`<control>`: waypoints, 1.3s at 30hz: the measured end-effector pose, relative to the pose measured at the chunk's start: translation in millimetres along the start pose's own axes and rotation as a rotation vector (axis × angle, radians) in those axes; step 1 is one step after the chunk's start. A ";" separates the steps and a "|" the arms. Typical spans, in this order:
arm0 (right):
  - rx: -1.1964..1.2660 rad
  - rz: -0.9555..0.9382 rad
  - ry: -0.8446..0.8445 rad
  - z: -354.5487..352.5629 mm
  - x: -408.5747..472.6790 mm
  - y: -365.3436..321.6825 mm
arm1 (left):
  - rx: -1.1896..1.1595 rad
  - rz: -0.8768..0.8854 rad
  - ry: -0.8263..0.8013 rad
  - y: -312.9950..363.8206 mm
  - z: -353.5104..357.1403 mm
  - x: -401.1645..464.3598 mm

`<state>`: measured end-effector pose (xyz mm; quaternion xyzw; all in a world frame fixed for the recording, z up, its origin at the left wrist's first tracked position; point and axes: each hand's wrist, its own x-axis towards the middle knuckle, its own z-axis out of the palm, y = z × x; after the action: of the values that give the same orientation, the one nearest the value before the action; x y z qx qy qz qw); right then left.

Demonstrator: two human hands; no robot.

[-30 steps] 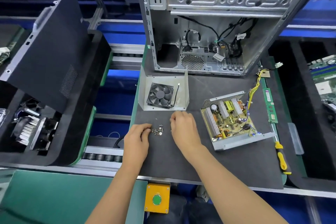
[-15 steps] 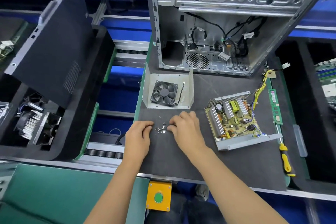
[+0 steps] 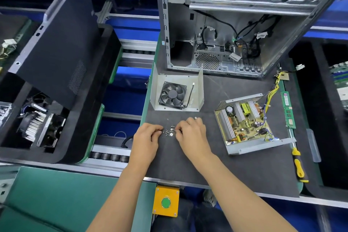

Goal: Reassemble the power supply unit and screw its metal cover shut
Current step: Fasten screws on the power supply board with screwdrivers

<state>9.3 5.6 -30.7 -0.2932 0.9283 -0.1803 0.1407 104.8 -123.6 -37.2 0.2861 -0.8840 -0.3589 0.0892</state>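
Observation:
Several small screws [image 3: 170, 132] lie in a loose pile on the dark mat [image 3: 188, 164]. My left hand [image 3: 146, 140] is at the pile's left edge, its thumb and forefinger pinching a screw. My right hand [image 3: 192, 133] is at the right edge, its curled fingertips pinching another. One stray screw [image 3: 195, 118] lies just beyond my right knuckles. The grey metal cover [image 3: 200, 90] with its black fan [image 3: 172, 94] lies open side up behind the pile. The power supply base [image 3: 258, 145], with its circuit board [image 3: 244, 124] exposed, sits to the right.
A yellow-handled screwdriver [image 3: 299, 165] and a green memory stick [image 3: 288, 109] lie along the mat's right edge. An open computer case [image 3: 226, 24] stands at the back. Left of the mat is a foam tray [image 3: 94, 118] with a black side panel [image 3: 56, 43] and coolers.
My right hand has moved left to the screw pile, and both hands' fingertips have closed in on it. The camera view has shifted slightly.

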 end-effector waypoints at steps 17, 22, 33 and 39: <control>0.130 0.120 0.175 -11.4 9.9 25.0 | -0.041 0.011 0.042 -9.2 2.7 3.9; 0.099 0.165 0.219 -13.8 18.4 28.2 | -0.107 -0.078 0.048 -8.2 -1.6 0.4; 0.029 0.099 0.162 -26.7 -34.2 41.7 | 0.032 0.471 -0.147 35.3 47.3 -31.1; 0.148 0.055 0.116 -23.0 -58.3 50.6 | 0.060 0.469 -0.104 36.3 57.7 -32.2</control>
<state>21.9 84.8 -22.2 -0.2456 0.9267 -0.2613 0.1127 94.3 -50.5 -52.6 0.0568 -0.9399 -0.3162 0.1156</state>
